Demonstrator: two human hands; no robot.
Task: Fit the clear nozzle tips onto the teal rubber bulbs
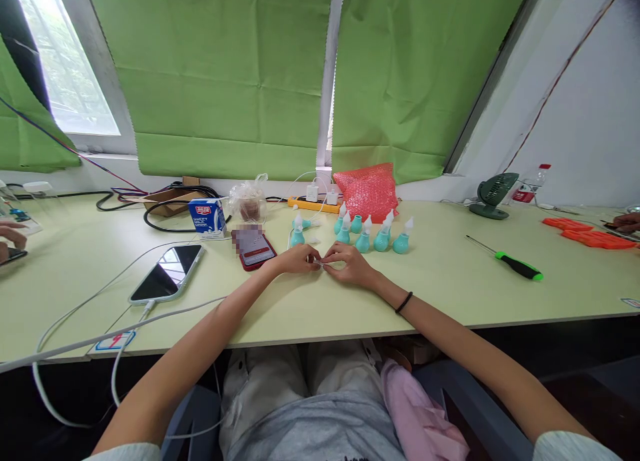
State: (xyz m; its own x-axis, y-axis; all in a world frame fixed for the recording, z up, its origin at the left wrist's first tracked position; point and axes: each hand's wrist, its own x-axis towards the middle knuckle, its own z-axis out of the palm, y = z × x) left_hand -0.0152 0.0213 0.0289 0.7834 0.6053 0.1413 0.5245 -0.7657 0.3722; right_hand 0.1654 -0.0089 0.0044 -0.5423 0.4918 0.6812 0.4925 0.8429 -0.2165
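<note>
My left hand (pixel 299 258) and my right hand (pixel 351 265) meet low over the table, fingertips pinched together. Between them is a small whitish, translucent plastic piece (pixel 320 263), mostly hidden by the fingers. Just beyond stand several teal squeeze bulbs with pointed clear tips, among them one bulb (pixel 363 243) past my right hand and another bulb (pixel 297 236) past my left. One teal bulb (pixel 356 224) in the back row has no tip on it. A further teal bulb (pixel 301 224) lies on its side, and a loose clear tip (pixel 314 240) rests near it.
Left of my hands lie a red-cased phone (pixel 254 249), a charging phone (pixel 167 274) and a milk carton (pixel 207 218). Red bubble bags (pixel 370 193) and a power strip (pixel 314 205) sit behind. To the right are a screwdriver (pixel 517 264), a fan (pixel 494 196) and another person's hand (pixel 627 222).
</note>
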